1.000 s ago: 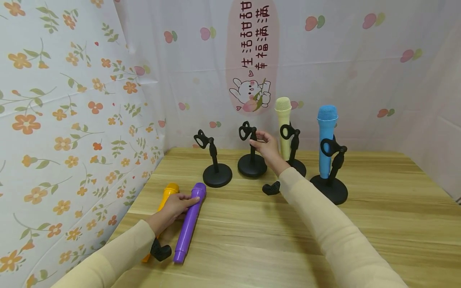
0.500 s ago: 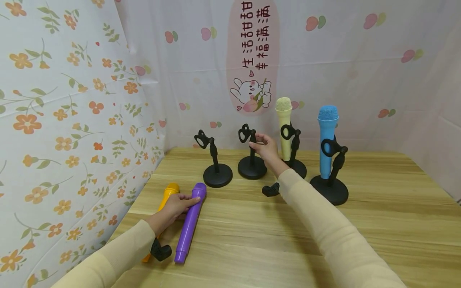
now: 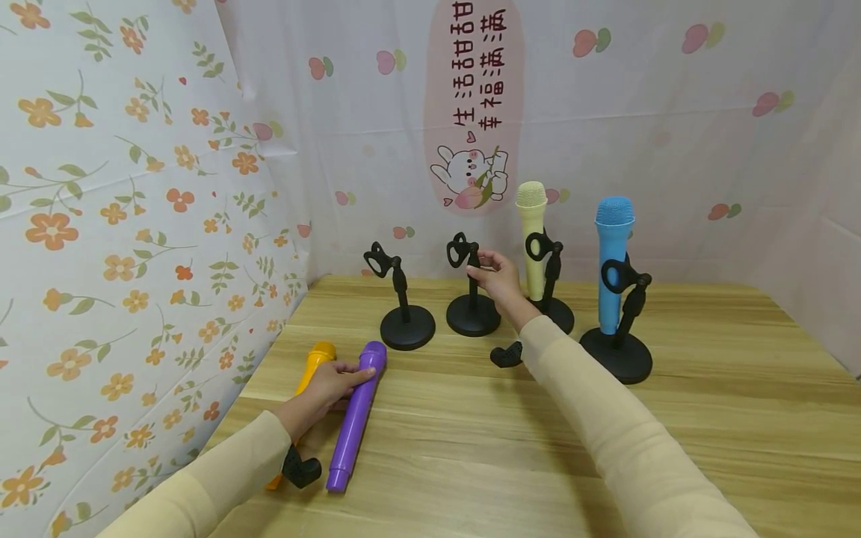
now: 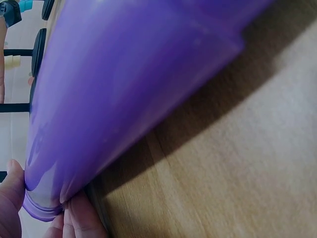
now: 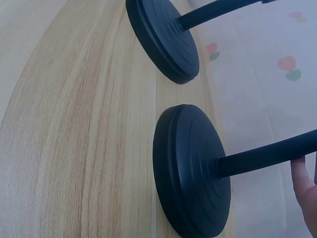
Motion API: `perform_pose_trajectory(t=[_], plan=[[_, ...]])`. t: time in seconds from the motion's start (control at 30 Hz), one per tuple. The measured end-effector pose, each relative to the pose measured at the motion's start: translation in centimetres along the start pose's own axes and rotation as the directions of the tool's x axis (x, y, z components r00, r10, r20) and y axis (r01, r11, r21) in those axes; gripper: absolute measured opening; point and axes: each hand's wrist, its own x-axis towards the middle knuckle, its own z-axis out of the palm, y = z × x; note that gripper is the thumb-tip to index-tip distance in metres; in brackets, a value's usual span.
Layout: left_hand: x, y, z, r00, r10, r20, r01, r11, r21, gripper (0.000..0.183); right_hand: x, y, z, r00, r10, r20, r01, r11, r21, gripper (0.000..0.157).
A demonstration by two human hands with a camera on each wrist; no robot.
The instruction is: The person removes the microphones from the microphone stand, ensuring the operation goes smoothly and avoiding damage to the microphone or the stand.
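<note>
My left hand (image 3: 331, 386) pinches a purple microphone (image 3: 356, 415) near its head, thumb on one side and fingers on the other. In the left wrist view the purple microphone (image 4: 114, 94) fills much of the picture. An orange microphone (image 3: 312, 368) lies beside it, partly hidden by the left hand. At the back, my right hand (image 3: 499, 278) grips the pole of a black microphone stand (image 3: 473, 314) between thumb and fingers, just below its clip. In the right wrist view that stand's round base (image 5: 190, 171) rests on the table, with a fingertip (image 5: 298, 171) against the pole.
Left of the gripped stand is another black stand (image 3: 406, 327) with an unfilled clip. To its right, a yellow microphone (image 3: 532, 232) and a blue microphone (image 3: 610, 261) stand upright in their stands. A patterned cloth (image 3: 377, 97) hangs behind the wooden table (image 3: 464, 441).
The right hand and the clip of the gripped stand sit slightly lower than a second ago. The left hand and the purple microphone have stayed in place.
</note>
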Motion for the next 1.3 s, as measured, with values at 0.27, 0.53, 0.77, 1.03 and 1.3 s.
perform_pose_trajectory(t=[0.27, 0.53, 0.77, 1.03, 1.3], plan=[[0.00, 0.05, 0.18, 1.000, 0.008, -0.002, -0.008, 1.000, 0.005, 0.053, 0.19, 0.25, -0.20, 1.000, -0.018, 0.013, 0.019, 0.998, -0.060, 0.039], [0.04, 0.08, 0.39, 1.000, 0.012, -0.015, -0.011, 1.000, 0.013, 0.049, -0.20, -0.12, -0.23, 0.999, -0.024, 0.026, 0.026, 0.996, -0.087, 0.040], [-0.09, 0.09, 0.41, 1.000, 0.013, -0.013, -0.012, 1.000, 0.027, 0.053, -0.35, -0.27, -0.36, 0.999, -0.005, 0.032, 0.008, 0.996, -0.090, 0.037], [-0.32, 0.32, 0.24, 1.000, 0.010, -0.006, -0.010, 0.999, 0.036, 0.058, -0.49, -0.30, -0.35, 0.999, -0.014, 0.042, 0.019, 0.993, -0.120, 0.040], [-0.55, 0.54, -0.20, 1.000, 0.008, 0.020, -0.008, 1.000, -0.002, 0.064, -0.74, -0.19, -0.68, 0.998, -0.022, 0.053, 0.029, 0.988, -0.153, 0.043]])
